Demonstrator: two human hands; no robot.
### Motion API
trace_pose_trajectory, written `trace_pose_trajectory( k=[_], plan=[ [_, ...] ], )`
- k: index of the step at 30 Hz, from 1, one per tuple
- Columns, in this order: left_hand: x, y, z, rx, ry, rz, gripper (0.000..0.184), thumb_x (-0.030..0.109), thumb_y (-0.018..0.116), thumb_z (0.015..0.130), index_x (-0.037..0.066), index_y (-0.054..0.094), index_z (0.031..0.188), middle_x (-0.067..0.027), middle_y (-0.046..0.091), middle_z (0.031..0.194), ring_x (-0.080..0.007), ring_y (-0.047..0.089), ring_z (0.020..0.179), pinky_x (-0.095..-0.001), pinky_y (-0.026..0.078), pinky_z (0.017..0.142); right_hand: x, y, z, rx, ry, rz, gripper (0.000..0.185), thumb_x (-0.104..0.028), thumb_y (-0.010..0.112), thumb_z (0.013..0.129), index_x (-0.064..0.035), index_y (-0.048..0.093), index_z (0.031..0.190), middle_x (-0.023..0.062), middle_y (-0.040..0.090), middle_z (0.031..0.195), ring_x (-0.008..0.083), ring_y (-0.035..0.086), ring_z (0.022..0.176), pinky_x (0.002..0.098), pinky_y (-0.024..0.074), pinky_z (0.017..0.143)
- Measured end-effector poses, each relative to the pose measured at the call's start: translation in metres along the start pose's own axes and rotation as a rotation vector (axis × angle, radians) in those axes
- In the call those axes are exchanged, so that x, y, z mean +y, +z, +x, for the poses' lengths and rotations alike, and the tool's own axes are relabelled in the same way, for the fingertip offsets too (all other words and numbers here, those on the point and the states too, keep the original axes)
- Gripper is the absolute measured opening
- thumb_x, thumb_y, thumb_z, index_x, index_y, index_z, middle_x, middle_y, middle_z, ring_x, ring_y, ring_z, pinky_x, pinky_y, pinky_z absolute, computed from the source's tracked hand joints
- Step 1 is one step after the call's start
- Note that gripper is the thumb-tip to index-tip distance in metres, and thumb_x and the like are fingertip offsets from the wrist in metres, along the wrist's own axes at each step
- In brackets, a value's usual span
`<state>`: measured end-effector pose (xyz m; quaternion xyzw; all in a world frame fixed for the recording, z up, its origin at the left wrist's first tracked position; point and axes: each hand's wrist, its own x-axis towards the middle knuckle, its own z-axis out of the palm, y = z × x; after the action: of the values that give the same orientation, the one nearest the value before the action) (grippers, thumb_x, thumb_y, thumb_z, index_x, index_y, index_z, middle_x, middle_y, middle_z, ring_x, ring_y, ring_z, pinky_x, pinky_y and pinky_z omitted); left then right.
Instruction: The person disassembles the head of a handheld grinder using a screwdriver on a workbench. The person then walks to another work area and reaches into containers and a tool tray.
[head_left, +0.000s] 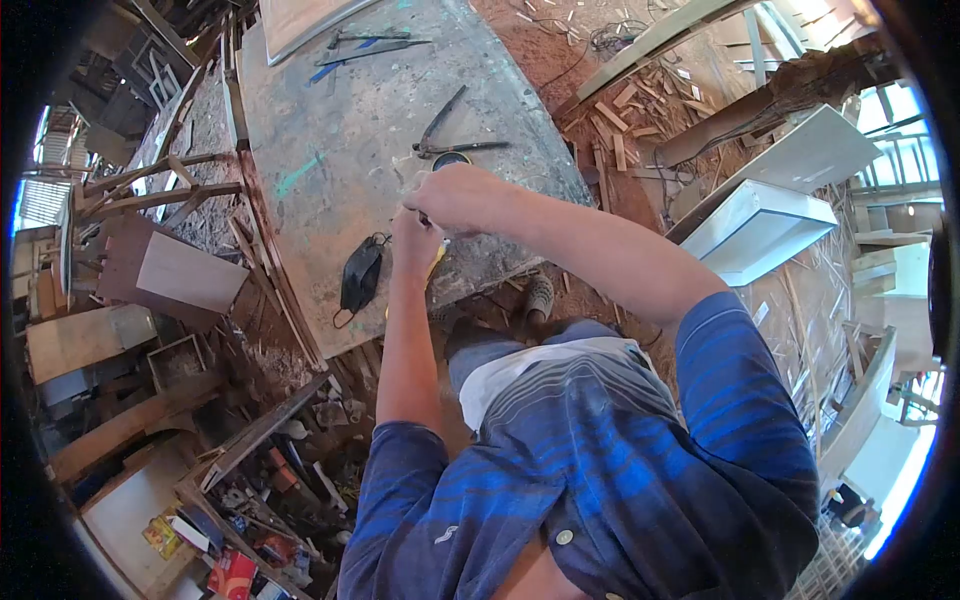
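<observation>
My two hands meet over the worktable (350, 160). My right hand (450, 197) is closed, with its fingers turned down toward my left hand (412, 228), whose fingers are also closed. A small dark bit shows between them, but what they grip is hidden. Just beyond my right hand is a round, dark thing with a pale rim (452, 159), partly covered. A pair of pincers (440, 145) lies spread behind it. Beside my left forearm, a yellow object (437, 262) is mostly concealed. A black face mask (362, 273) rests left of that forearm.
At the table's far end lie long-handled tools (370, 52) near a pale panel (305, 22). Wood offcuts (620, 125) litter the floor to the right, by a white box-like frame (755, 230). Boards and a cluttered shelf (250, 530) stand left.
</observation>
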<state>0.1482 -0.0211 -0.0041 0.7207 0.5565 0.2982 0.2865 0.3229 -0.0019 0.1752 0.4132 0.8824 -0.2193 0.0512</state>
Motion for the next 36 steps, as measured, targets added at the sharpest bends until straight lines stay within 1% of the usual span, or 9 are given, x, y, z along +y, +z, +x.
trace_pose_trajectory(
  k=[5, 11, 14, 20, 23, 27, 32, 34, 36],
  plan=[
    [0.026, -0.012, -0.005, 0.033, -0.130, -0.009, 0.031, 0.011, 0.072, 0.092, 0.003, 0.072, 0.122, -0.0231, 0.077, 0.116, -0.0465, 0.073, 0.113, -0.0514, 0.058, 0.092, 0.002, -0.001, -0.013, 0.054, 0.048, 0.139, 0.034, -0.021, 0.079, 0.093, -0.0112, 0.073, 0.125, 0.0197, 0.077, 0.110, 0.0414, 0.077, 0.103, 0.0541, 0.0612, 0.088],
    [-0.015, 0.008, 0.003, -0.024, -0.007, -0.004, 0.034, 0.016, 0.075, 0.091, 0.003, 0.073, 0.122, -0.0238, 0.077, 0.118, -0.0457, 0.073, 0.112, -0.0525, 0.058, 0.092, 0.007, 0.011, -0.004, 0.074, 0.025, 0.094, 0.034, -0.030, 0.079, 0.098, -0.0084, 0.074, 0.124, 0.0216, 0.078, 0.111, 0.0416, 0.078, 0.106, 0.0551, 0.0614, 0.088],
    [-0.007, 0.005, 0.000, -0.023, -0.148, 0.047, 0.037, 0.017, 0.075, 0.090, 0.002, 0.073, 0.124, -0.0253, 0.077, 0.115, -0.0475, 0.073, 0.110, -0.0546, 0.058, 0.090, 0.012, 0.017, -0.004, 0.157, -0.016, 0.142, 0.035, -0.030, 0.079, 0.098, -0.0094, 0.074, 0.126, 0.0211, 0.078, 0.111, 0.0411, 0.078, 0.106, 0.0556, 0.0611, 0.088],
    [-0.006, 0.008, 0.000, -0.014, -0.027, 0.005, 0.034, 0.022, 0.076, 0.091, 0.003, 0.072, 0.119, -0.0247, 0.078, 0.103, -0.0510, 0.074, 0.102, -0.0587, 0.058, 0.085, 0.015, 0.017, -0.004, 0.126, 0.016, 0.128, 0.037, -0.036, 0.077, 0.099, -0.0127, 0.073, 0.127, 0.0196, 0.075, 0.114, 0.0427, 0.077, 0.103, 0.0570, 0.0609, 0.087],
    [0.017, -0.003, -0.006, 0.050, -0.182, 0.126, 0.034, 0.024, 0.077, 0.092, 0.005, 0.072, 0.120, -0.0243, 0.079, 0.105, -0.0499, 0.075, 0.103, -0.0588, 0.058, 0.085, 0.017, 0.020, -0.003, 0.172, 0.002, 0.132, 0.038, -0.038, 0.078, 0.098, -0.0128, 0.072, 0.127, 0.0186, 0.075, 0.112, 0.0421, 0.077, 0.102, 0.0566, 0.0613, 0.087],
    [-0.022, 0.019, -0.007, 0.090, -0.128, -0.136, 0.036, 0.026, 0.077, 0.093, 0.008, 0.071, 0.123, -0.0229, 0.080, 0.106, -0.0483, 0.075, 0.105, -0.0583, 0.058, 0.085, 0.012, 0.012, -0.005, 0.170, 0.019, 0.108, 0.041, -0.039, 0.080, 0.096, -0.0130, 0.071, 0.127, 0.0183, 0.075, 0.113, 0.0414, 0.077, 0.103, 0.0546, 0.0620, 0.087],
    [0.022, -0.006, -0.005, -0.028, -0.234, 0.029, 0.032, 0.024, 0.076, 0.095, 0.009, 0.071, 0.123, -0.0203, 0.080, 0.107, -0.0467, 0.076, 0.106, -0.0562, 0.059, 0.086, 0.014, 0.011, -0.008, 0.158, 0.009, 0.080, 0.041, -0.037, 0.084, 0.092, -0.0116, 0.071, 0.122, 0.0173, 0.074, 0.113, 0.0401, 0.076, 0.106, 0.0532, 0.0619, 0.088],
    [-0.021, 0.025, -0.007, 0.049, -0.082, -0.311, 0.032, 0.021, 0.076, 0.095, 0.009, 0.070, 0.124, -0.0211, 0.080, 0.108, -0.0469, 0.075, 0.107, -0.0553, 0.059, 0.086, 0.012, 0.009, -0.011, 0.196, 0.010, 0.124, 0.038, -0.033, 0.084, 0.091, -0.0113, 0.071, 0.120, 0.0166, 0.074, 0.112, 0.0404, 0.076, 0.106, 0.0536, 0.0613, 0.088],
    [-0.036, 0.035, -0.006, 0.046, 0.045, -0.287, 0.032, 0.017, 0.076, 0.095, 0.008, 0.070, 0.125, -0.0221, 0.080, 0.108, -0.0472, 0.075, 0.107, -0.0546, 0.059, 0.086, 0.015, 0.013, -0.011, 0.197, 0.024, 0.136, 0.036, -0.028, 0.084, 0.090, -0.0110, 0.071, 0.119, 0.0162, 0.073, 0.112, 0.0405, 0.076, 0.106, 0.0541, 0.0609, 0.089]
  ],
)
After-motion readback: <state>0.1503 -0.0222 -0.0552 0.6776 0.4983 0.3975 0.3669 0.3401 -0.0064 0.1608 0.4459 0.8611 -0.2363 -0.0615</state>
